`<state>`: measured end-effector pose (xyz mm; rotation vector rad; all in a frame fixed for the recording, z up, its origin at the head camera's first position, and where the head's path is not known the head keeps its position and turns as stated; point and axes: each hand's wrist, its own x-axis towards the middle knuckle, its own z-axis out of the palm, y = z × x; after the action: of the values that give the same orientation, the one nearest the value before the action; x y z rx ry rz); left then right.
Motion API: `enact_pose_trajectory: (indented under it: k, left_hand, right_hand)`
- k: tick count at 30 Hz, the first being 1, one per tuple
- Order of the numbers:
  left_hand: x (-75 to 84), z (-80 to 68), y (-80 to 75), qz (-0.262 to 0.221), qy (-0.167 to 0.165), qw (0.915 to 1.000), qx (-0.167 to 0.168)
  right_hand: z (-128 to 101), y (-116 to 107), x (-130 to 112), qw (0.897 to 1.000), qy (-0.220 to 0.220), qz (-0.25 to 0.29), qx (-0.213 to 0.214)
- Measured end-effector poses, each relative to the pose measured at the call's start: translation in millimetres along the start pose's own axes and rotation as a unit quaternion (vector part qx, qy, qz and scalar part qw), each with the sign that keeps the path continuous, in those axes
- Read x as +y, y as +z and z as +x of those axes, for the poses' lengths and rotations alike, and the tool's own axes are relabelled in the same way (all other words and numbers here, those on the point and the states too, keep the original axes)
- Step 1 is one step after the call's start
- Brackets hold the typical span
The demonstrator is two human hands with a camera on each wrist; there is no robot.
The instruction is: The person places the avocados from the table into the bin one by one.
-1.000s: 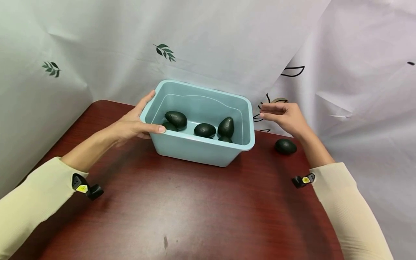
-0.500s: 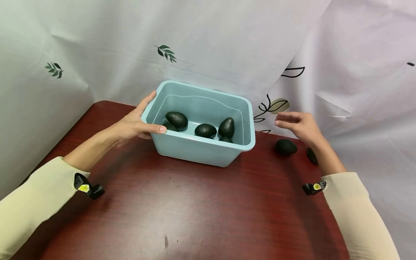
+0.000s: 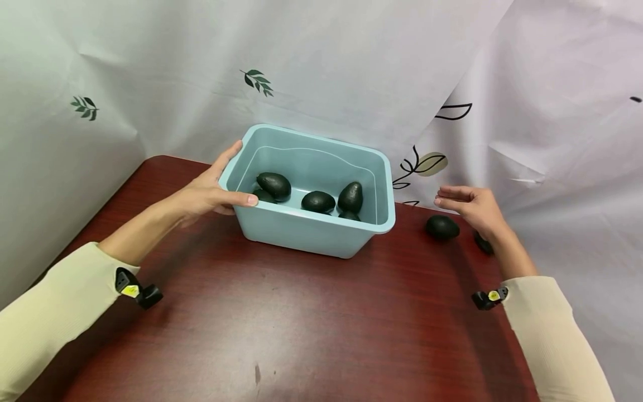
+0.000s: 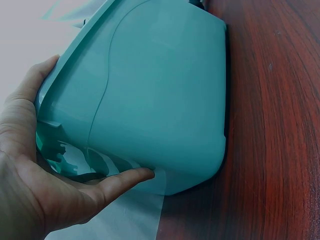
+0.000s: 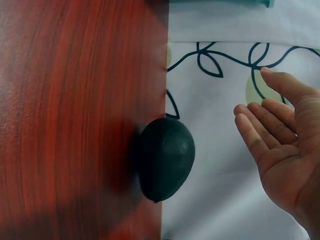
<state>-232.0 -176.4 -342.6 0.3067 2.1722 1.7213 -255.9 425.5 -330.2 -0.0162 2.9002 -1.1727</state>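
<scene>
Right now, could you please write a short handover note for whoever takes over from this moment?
Left hand: grips the near left corner of the bin, thumb over the rim, fingers along the outer wall.
Right hand: open, holds nothing, hovers just above the loose avocado.
Bin stands on the table near the back. Three avocados show plainly inside, with dark shapes beneath them.
The loose avocado lies on the table right of the bin. Another dark thing shows partly behind the right wrist.
Done: several avocados are in the bin.
Left: probably the loose avocado, then perhaps the thing behind the wrist.
</scene>
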Motion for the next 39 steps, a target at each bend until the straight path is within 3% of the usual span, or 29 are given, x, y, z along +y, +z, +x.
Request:
enact_pose_trajectory:
  k: [21, 39]
  left_hand:
    - [1.2, -0.4, 1.3, 0.004, 0.001, 1.0, 0.0]
    - [1.2, -1.3, 0.2, 0.002, 0.003, 1.0, 0.0]
  right_hand:
    - [-20.7, -5.4, 42.9, 0.999, 0.025, 0.044, -0.004]
    - [-25.3, -5.1, 65.4, 0.999, 0.047, -0.012, -0.018]
